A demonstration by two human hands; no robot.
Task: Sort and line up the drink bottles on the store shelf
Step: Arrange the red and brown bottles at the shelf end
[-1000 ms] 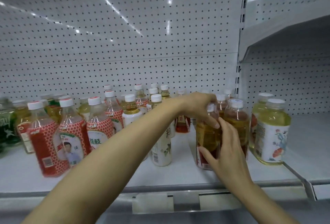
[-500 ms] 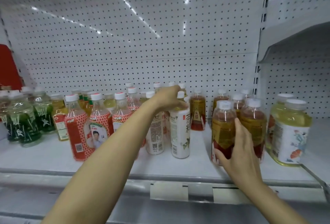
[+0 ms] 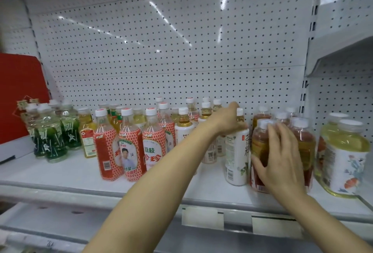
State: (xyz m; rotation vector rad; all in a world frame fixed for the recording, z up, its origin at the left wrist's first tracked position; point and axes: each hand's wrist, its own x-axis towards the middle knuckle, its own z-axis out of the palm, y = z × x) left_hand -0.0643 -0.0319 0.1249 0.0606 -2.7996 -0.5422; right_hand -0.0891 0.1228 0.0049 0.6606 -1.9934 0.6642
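My left hand (image 3: 230, 120) grips the neck of a white-labelled tea bottle (image 3: 237, 157) standing on the white shelf (image 3: 60, 174), right beside the amber group. With spread fingers my right hand (image 3: 279, 160) presses on the front amber tea bottle (image 3: 260, 144), part of a cluster of amber bottles (image 3: 302, 137). To the left stand red honeycomb-labelled bottles (image 3: 131, 146), more white-labelled bottles (image 3: 182, 129), yellow tea bottles (image 3: 87, 131) and green bottles (image 3: 49, 135).
Two large pale-yellow bottles (image 3: 347, 158) stand at the shelf's right end by a divider. A red box (image 3: 20, 95) sits at far left. The pegboard back wall (image 3: 161, 51) rises behind; price-tag holders (image 3: 201, 217) line the front rail.
My left hand left the amber bottle, took a white-labelled bottle by the neck and brought it right, up against the amber group. My right hand stays on the front amber bottle.
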